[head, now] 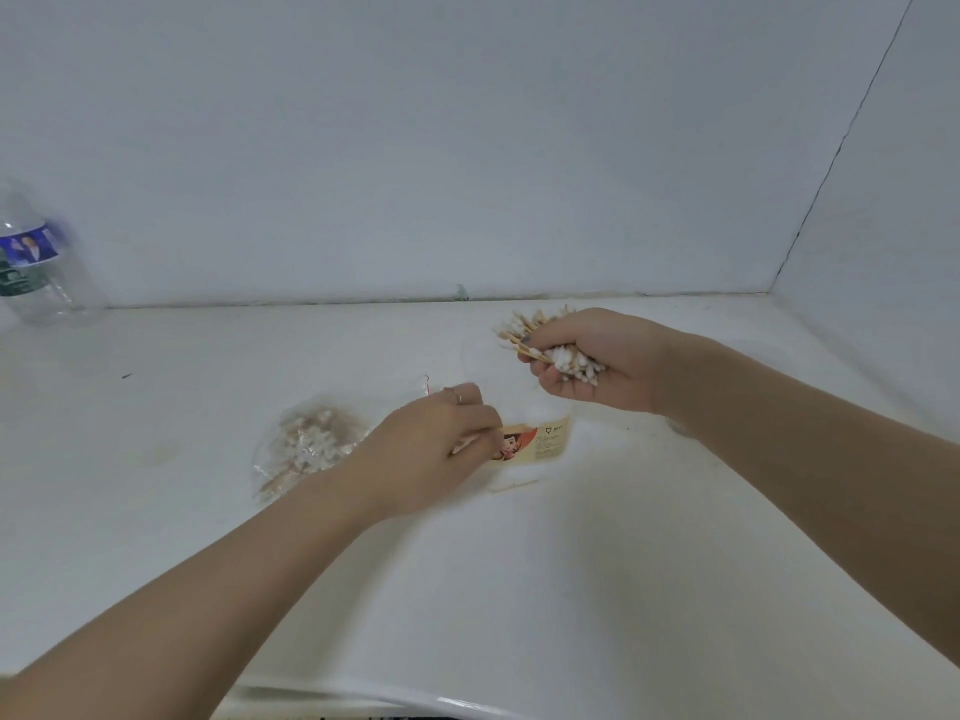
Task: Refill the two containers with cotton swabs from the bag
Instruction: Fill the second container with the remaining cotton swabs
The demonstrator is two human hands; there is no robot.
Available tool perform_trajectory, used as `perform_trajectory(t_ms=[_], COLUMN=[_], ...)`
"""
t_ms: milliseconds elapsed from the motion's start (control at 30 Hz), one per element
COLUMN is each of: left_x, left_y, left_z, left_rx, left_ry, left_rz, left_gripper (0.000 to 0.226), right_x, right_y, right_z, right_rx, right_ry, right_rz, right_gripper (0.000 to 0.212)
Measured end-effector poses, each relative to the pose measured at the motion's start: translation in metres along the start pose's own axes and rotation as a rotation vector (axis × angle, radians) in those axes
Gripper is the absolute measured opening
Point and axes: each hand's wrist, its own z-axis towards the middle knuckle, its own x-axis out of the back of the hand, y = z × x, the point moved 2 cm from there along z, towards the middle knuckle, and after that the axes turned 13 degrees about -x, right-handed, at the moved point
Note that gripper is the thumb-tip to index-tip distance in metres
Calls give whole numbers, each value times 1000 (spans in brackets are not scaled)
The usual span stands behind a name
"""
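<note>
Left hand (431, 449), nearest me, pinches what looks like one swab at the clear labelled plastic container (540, 439). Right hand (592, 363), just beyond, clutches a wooden-stick cotton swab bunch (540, 337). Crinkly clear bag (306, 449), left of that hand, looks half full. Second container: can't see it.

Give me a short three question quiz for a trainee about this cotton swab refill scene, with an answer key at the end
1. True or false: the right hand grips a bundle of cotton swabs.
2. Which lies left of the left hand? A) clear bag of swabs B) labelled container C) loose swab
3. What stands at the far left by the wall?

Key:
1. True
2. A
3. A clear plastic water bottle
</note>
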Motion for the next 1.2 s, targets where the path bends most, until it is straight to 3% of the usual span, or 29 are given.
perform_trajectory(t_ms=[367, 633, 800, 967, 1200], left_x=[25, 12, 6, 2, 0], left_y=[-7, -18, -23, -22, -29], left_z=[26, 30, 27, 24, 22], left_rx=[352, 339, 329, 316, 326], left_ry=[414, 267, 222, 206, 109], left_rz=[-444, -429, -357, -328, -189], left_gripper=[22, 18, 14, 17, 25], right_x=[5, 4, -4, -11, -17], right_y=[-5, -3, 2, 6, 13], right_z=[5, 6, 8, 10, 16], right_rx=[30, 26, 13, -5, -1], right_ry=[55, 76, 54, 82, 128], right_rz=[44, 2, -49, -158, -270], right_gripper=[10, 13, 28, 6, 10])
